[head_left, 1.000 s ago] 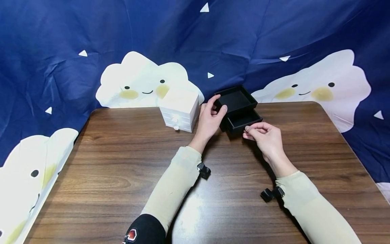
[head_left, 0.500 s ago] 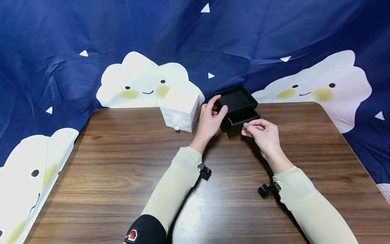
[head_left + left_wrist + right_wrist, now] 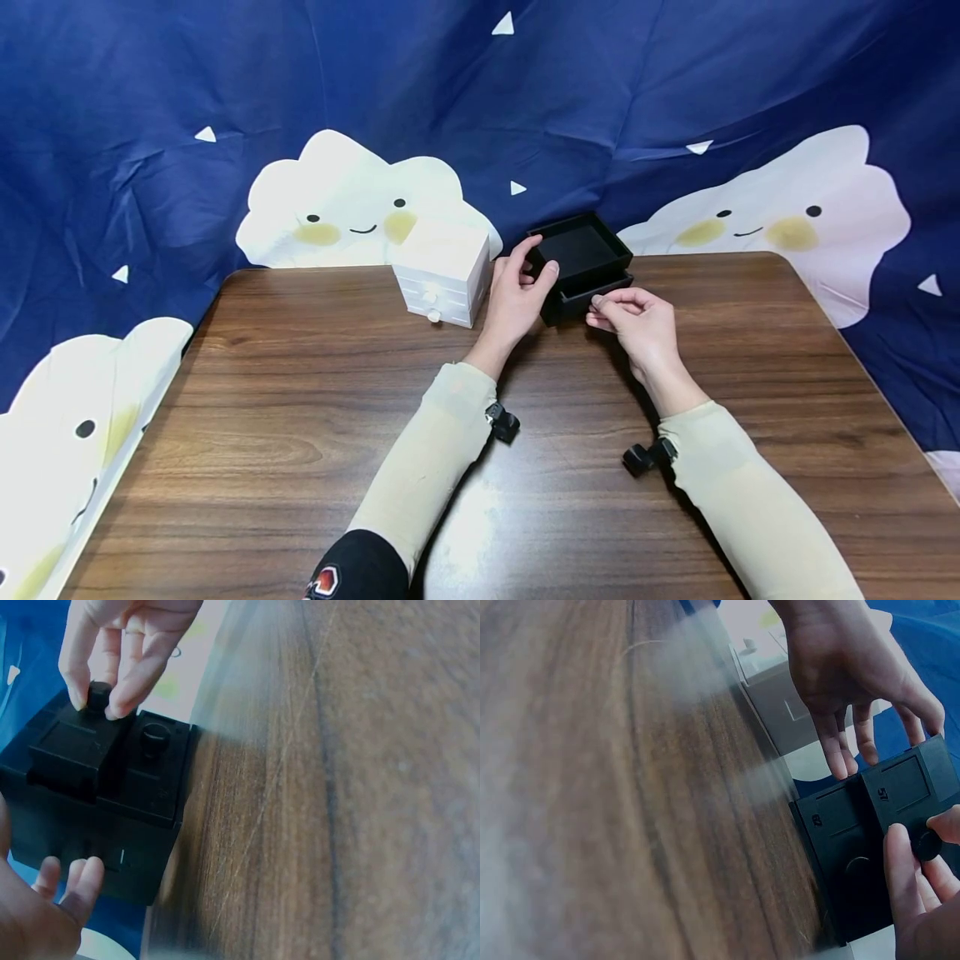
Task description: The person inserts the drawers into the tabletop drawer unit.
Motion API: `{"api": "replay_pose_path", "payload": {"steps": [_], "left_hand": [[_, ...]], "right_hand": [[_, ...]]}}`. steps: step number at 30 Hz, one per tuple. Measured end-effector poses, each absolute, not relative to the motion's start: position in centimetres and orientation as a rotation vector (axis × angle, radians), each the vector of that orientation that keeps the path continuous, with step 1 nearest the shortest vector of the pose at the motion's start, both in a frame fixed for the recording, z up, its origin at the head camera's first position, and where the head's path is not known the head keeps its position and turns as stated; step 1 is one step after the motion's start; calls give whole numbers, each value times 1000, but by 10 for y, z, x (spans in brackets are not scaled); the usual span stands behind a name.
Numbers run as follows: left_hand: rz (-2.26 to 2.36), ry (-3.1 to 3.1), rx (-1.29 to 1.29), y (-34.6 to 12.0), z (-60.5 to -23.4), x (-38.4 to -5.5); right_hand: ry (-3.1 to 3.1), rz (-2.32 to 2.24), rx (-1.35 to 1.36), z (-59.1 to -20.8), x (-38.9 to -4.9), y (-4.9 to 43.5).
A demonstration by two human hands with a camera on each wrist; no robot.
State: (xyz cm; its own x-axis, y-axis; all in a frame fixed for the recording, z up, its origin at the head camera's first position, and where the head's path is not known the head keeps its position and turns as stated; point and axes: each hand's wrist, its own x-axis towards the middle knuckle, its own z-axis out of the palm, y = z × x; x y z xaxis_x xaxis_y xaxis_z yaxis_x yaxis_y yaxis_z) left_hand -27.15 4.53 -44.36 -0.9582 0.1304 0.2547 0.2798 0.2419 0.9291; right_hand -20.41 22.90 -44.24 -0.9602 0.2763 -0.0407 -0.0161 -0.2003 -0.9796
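Note:
A small black drawer box [image 3: 576,250] with a recessed top stands near the table's far edge. Its drawer [image 3: 71,750] sticks out a little from the front. My right hand [image 3: 647,329] pinches that drawer's round black knob [image 3: 928,845] between thumb and fingers. In the left wrist view, a second round knob [image 3: 155,737] sits on the flush drawer below. My left hand [image 3: 513,300] rests against the box's left side with its fingers spread. Its fingertips touch the side wall [image 3: 124,859] in the left wrist view.
Left of the black box stands a white drawer box [image 3: 442,275] with two white knobs, close to my left hand. Both rest on a brown wood-grain table [image 3: 300,417]. A blue curtain [image 3: 570,92] with cloud prints hangs behind the table's far edge.
My right hand has moved away from me and slightly left, pushing the drawer inward, so less of it sticks out. My left hand has stayed on the box's side.

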Motion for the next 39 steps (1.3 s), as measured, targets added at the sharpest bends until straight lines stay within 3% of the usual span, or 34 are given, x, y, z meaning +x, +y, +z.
{"api": "replay_pose_path", "payload": {"steps": [21,34,39], "left_hand": [[-1806,-2384,-391,45,-443,-271],[-1736,-2416,-429,38,-455,-270],[-1671,-2412,-498,35,-444,-256]], "right_hand": [[-1864,2324,-371,-439,-219,222],[-1898,2422,-342,-435,-191,229],[-1973,2153,-232,-426,-175,224]]}}
